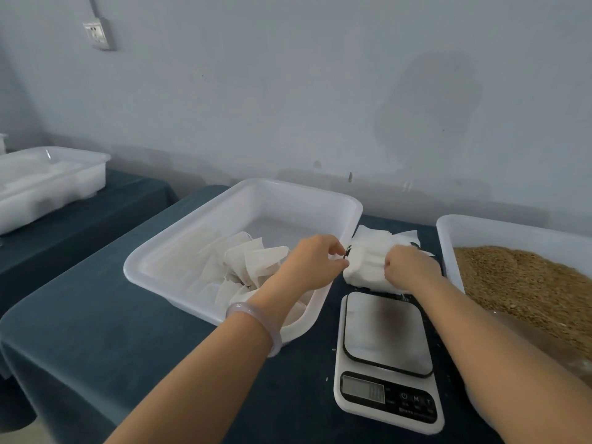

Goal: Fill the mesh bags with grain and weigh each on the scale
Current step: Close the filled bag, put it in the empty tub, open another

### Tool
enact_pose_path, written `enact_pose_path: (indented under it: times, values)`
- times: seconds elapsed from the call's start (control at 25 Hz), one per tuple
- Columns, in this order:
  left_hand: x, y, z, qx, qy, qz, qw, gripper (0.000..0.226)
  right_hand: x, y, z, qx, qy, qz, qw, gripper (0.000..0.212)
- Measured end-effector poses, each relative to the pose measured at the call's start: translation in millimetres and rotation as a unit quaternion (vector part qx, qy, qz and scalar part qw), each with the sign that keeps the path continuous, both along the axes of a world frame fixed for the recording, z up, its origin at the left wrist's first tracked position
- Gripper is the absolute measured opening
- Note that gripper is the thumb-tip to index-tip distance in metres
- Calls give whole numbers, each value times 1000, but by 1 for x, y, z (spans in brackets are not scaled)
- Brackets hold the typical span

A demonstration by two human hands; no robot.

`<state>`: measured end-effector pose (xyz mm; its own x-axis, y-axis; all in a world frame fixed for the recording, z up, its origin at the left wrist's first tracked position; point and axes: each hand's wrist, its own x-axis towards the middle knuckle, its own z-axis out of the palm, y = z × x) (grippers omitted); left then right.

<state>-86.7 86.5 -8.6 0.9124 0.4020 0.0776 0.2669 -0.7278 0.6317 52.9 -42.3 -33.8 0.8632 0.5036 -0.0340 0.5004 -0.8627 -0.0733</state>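
A: A pale wall (288, 91) is rising behind a table draped in dark teal cloth (96, 331). What is going on over it?

B: Both hands are working at a stack of white mesh bags (368, 261), which is lying on the cloth between them. The right hand (410, 267) is clenching over the stack's right side and pinning it down. The left hand (315, 261) is pinching at the stack's left edge with thumb and fingertips.

A: Which step is that?

B: I am reading it as peeling one empty bag off the pile, ahead of any filling. The scale (387, 357) is sitting just nearer than the hands, between the two forearms, with nothing on its plate. Its display is too blurred to read.

A: And the grain?

B: The grain (528, 283) is lying heaped in the grain tray (448, 225), just outside the right hand. Under the left wrist, the left tray (179, 251) is holding a heap of bags (250, 261); whether those are filled, I cannot tell.

A: What is the next move asking for?

B: Probably freeing a single thin layer without dragging its neighbours along, then opening its mouth and carrying it rightward to the grain. The bags are looking limp and clingy, so a light pinch seems called for while the right hand is anchoring the rest.
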Motion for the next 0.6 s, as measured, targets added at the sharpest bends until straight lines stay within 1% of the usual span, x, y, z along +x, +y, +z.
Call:
enact_pose_path:
  times: [0.08, 0.12, 0.16, 0.2, 0.24, 0.28, 0.32, 0.36, 0.4, 0.48, 0.52, 0.56, 0.6]
  values:
    - [0, -1, 0, 1, -22, 8, 1000, 29, -1, -10, 17, 121, -19, -15, 992, 28]
    - [-1, -4, 1, -1, -44, 11, 999, 33, -1, -17, 25, 203, 5, -28, 979, 31]
    - [-1, -9, 2, 0, -69, 4, 998, 39, -1, -25, 33, 303, 60, -48, 950, 30]
    - [-1, -14, 4, 8, -89, -21, 996, 49, -3, -31, 39, 397, 128, -74, 906, 26]
    - [0, -20, 5, 29, -98, -60, 993, 59, -5, -38, 43, 456, 188, -103, 864, 20]
    - [3, -27, 5, 60, -95, -104, 988, 68, -8, -42, 46, 482, 225, -122, 838, 17]
    - [5, -33, 5, 88, -85, -142, 982, 76, -11, -46, 48, 491, 244, -130, 827, 15]
    - [8, -40, 4, 100, -75, -163, 979, 83, -15, -50, 51, 501, 256, -132, 816, 15]
    - [10, -45, 4, 90, -66, -166, 980, 89, -20, -54, 55, 520, 268, -130, 800, 14]
    - [16, -54, 3, 73, -71, -158, 982, 98, -27, -64, 61, 577, 316, -118, 744, 14]
    - [18, -59, 3, 106, -85, -162, 977, 98, -31, -68, 63, 606, 350, -111, 706, 14]
    - [19, -62, 2, 152, -110, -172, 967, 93, -34, -73, 63, 629, 381, -106, 669, 15]
    - [19, -65, 2, 190, -146, -181, 954, 85, -37, -78, 63, 644, 404, -103, 642, 15]
